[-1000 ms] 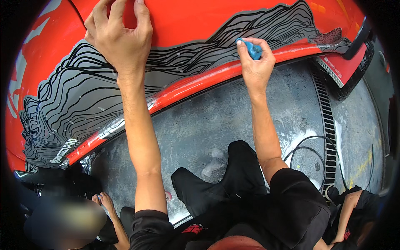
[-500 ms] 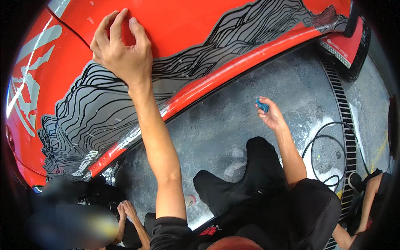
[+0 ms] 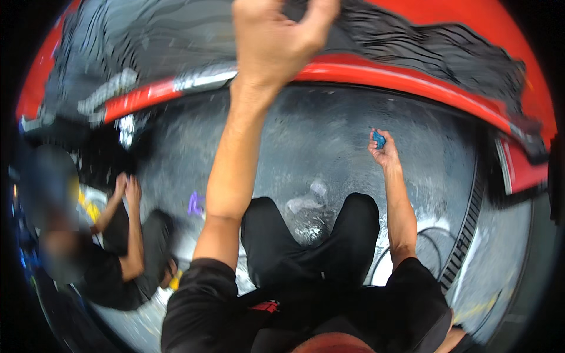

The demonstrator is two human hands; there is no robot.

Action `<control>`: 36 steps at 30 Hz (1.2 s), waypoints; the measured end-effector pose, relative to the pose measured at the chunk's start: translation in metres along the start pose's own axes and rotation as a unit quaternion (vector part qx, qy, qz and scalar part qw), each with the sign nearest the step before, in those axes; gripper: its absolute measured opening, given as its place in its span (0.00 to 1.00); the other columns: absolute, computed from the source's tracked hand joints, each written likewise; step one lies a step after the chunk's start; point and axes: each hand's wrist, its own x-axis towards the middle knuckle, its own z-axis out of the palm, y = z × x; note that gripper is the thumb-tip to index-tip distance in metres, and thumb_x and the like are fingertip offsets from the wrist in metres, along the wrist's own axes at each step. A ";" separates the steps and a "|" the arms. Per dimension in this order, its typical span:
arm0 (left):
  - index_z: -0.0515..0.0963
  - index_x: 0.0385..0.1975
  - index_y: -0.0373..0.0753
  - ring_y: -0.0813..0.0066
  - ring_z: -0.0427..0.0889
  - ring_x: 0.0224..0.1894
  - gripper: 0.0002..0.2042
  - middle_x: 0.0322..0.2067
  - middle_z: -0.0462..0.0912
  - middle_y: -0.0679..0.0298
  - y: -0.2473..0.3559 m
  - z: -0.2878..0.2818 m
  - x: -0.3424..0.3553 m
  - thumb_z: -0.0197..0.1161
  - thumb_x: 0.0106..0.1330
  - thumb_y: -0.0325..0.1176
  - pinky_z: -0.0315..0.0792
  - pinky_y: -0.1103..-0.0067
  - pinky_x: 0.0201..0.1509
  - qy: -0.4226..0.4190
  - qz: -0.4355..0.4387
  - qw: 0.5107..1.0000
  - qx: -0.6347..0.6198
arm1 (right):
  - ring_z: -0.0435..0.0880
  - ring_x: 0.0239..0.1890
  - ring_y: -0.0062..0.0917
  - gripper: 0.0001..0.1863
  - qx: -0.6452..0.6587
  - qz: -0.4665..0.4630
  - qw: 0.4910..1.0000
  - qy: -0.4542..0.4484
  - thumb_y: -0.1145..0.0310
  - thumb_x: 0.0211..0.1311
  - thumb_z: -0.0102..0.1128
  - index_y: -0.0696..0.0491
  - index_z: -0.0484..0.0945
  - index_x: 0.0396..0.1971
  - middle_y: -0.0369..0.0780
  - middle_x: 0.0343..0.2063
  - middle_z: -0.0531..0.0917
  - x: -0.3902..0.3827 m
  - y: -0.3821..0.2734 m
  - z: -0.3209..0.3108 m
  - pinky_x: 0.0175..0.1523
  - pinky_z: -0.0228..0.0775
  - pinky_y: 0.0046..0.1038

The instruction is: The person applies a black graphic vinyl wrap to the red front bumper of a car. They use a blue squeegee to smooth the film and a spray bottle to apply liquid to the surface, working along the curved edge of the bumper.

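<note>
My left hand (image 3: 276, 44) reaches up in front of the side of a red car (image 3: 406, 76), near a grey wrap with black wavy lines (image 3: 194, 32). Its thumb stands apart from the fingers, whose tips are cut off by the top edge; nothing shows in it. Whether it touches the panel I cannot tell. My right hand (image 3: 386, 154) is raised over the floor, below the red sill, with its fingers closed round a small blue lump (image 3: 379, 140). The lump looks soft, like putty or a crumpled cloth.
At left a co-worker (image 3: 118, 259) in black crouches by the car, hands together. A purple object (image 3: 196, 203) lies on the wet grey floor (image 3: 294, 141). To the right are a slotted drain grate (image 3: 465, 241) and a black hose (image 3: 432, 235).
My view has swung left, so the car now runs across the top and the co-worker shows more fully. My left hand sits higher in the picture. My right hand still holds the blue lump.
</note>
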 end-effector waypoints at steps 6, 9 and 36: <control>0.86 0.45 0.36 0.54 0.84 0.52 0.10 0.45 0.88 0.55 0.047 -0.092 -0.093 0.68 0.66 0.28 0.78 0.62 0.57 -0.100 0.000 0.978 0.184 | 0.70 0.18 0.18 0.07 -0.272 0.065 0.960 0.000 0.73 0.66 0.60 0.57 0.74 0.41 0.47 0.36 0.83 0.088 0.039 0.017 0.20 0.63 0.22; 0.86 0.45 0.35 0.52 0.85 0.51 0.11 0.47 0.88 0.54 0.074 -0.163 -0.149 0.65 0.65 0.28 0.79 0.65 0.57 -0.173 -0.123 0.902 0.375 | 0.64 0.18 0.18 0.06 -0.359 0.077 0.930 0.013 0.76 0.66 0.57 0.56 0.73 0.41 0.46 0.32 0.81 0.137 0.053 0.005 0.19 0.58 0.22; 0.77 0.32 0.35 0.72 0.73 0.30 0.16 0.27 0.75 0.68 0.161 -0.421 -0.552 0.80 0.64 0.37 0.73 0.70 0.39 -0.033 -0.550 0.734 0.397 | 0.76 0.26 0.28 0.08 -0.539 -0.044 0.772 0.335 0.68 0.59 0.69 0.55 0.80 0.28 0.40 0.27 0.79 0.072 0.075 -0.125 0.25 0.67 0.36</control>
